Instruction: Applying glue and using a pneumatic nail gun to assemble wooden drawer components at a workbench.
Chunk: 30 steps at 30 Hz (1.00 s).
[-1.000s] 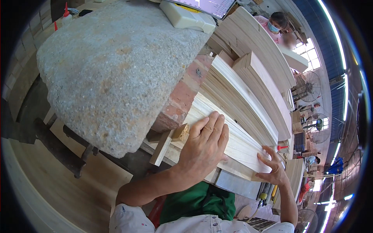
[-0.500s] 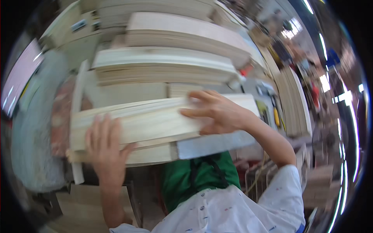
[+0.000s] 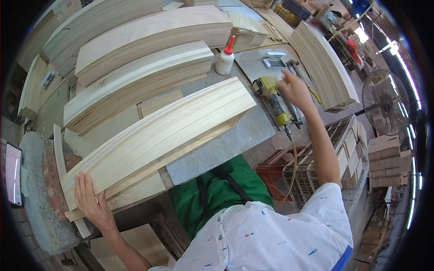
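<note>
Flat and open, my left hand (image 3: 92, 201) only presses the long board's (image 3: 158, 135) near end on the bench while my right hand (image 3: 296, 90), fingers loose (holding nothing), reaches the nail gun (image 3: 275, 101), so I judge the unclamped board could slide.

Pale cream-yellow wood with faint long grain streaks on grooved board (image 3: 158, 135) under left hand (image 3: 92, 201); same pale tone on stacked boards (image 3: 140, 67) behind. Grey worktop (image 3: 235, 140). Yellow-green body, black handle, yellowish hose on nail gun (image 3: 275, 101) below right hand (image 3: 296, 90). White glue bottle (image 3: 224, 61) with red cap. Green apron (image 3: 217, 198). White shirt (image 3: 271, 235) dotted with small red and blue marks. Reddish brick (image 3: 52, 176) beside speckled grey stone slab (image 3: 38, 212)
</note>
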Available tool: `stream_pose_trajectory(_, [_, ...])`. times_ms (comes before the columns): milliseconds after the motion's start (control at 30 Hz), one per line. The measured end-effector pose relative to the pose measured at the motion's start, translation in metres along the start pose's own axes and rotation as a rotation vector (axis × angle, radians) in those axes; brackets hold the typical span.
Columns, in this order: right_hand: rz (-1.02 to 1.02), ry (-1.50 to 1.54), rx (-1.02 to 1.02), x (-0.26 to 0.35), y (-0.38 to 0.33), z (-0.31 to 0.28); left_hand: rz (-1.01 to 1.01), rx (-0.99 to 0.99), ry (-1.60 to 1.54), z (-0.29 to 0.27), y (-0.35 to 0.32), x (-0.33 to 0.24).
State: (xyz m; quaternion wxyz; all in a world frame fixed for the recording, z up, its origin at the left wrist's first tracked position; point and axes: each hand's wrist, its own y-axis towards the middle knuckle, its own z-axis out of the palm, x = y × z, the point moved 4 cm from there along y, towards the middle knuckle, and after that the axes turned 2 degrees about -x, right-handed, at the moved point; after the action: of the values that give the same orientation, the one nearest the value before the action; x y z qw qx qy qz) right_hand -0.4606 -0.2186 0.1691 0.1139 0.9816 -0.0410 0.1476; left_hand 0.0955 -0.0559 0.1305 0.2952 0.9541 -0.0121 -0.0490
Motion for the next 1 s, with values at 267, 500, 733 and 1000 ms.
stream_pose_trajectory(267, [0.082,-0.183,0.0,-0.085,-0.008,0.121,-0.025,-0.054,-0.114,0.007,-0.001,0.003])
stream_pose_trajectory(500, [0.098,-0.13,0.012,-0.083,0.037,0.069,-0.053,-0.178,-0.117,-0.004,-0.008,0.009])
stream_pose_trajectory(733, [-0.254,0.302,0.199,0.197,0.031,-0.074,-0.07,-0.19,-0.174,-0.005,-0.009,0.009])
stream_pose_trajectory(1000, [-0.857,0.273,0.54,0.482,-0.05,-0.04,-0.093,-0.231,-0.254,0.002,-0.012,0.012])
